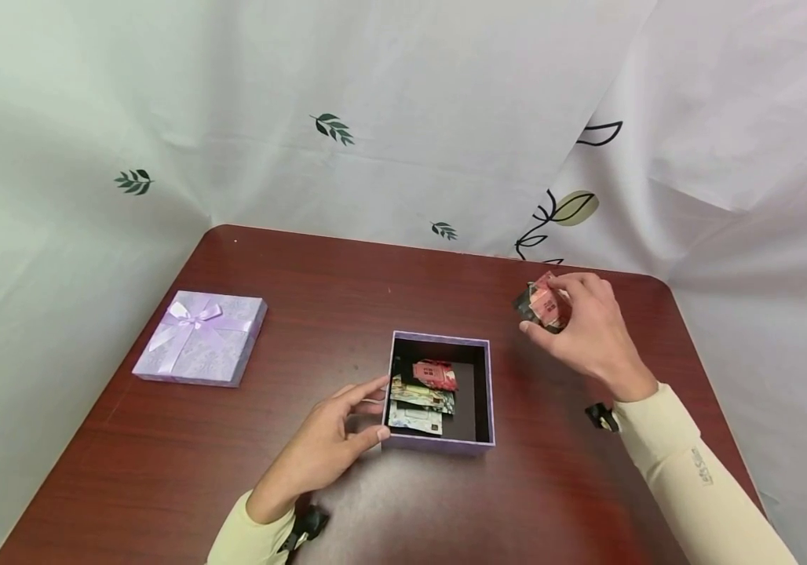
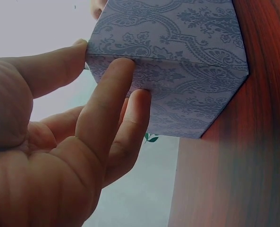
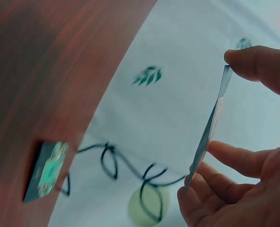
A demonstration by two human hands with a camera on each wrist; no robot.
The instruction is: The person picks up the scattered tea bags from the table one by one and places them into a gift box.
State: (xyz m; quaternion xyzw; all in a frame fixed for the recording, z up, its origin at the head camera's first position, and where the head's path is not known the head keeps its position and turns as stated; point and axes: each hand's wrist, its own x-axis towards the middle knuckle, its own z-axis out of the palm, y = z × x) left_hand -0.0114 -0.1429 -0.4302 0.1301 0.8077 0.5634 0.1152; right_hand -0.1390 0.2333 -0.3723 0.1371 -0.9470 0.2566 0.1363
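My right hand (image 1: pixel 590 333) is raised over the table's far right part and pinches a small flat packet (image 1: pixel 548 304) with a reddish, patterned face. In the right wrist view this packet (image 3: pixel 208 130) shows edge-on, thumb at one end and fingertips at the other. Beyond it a dark packet (image 3: pixel 45 172) with a bright printed patch lies on the table. My left hand (image 1: pixel 326 431) is at the near left corner of an open purple box (image 1: pixel 439 443). Its fingers touch the patterned side wall (image 2: pixel 177 94), thumb by the rim. Several printed packets (image 1: pixel 421 400) lie overlapping inside, toward the left.
A lilac lid (image 1: pixel 199 341) with a ribbon bow stands on the left of the reddish-brown table (image 1: pixel 290 275). White cloth (image 1: pixel 389 94) with leaf prints hangs behind the table and at its sides. A black wrist device (image 1: pixel 601 416) sits under my right sleeve.
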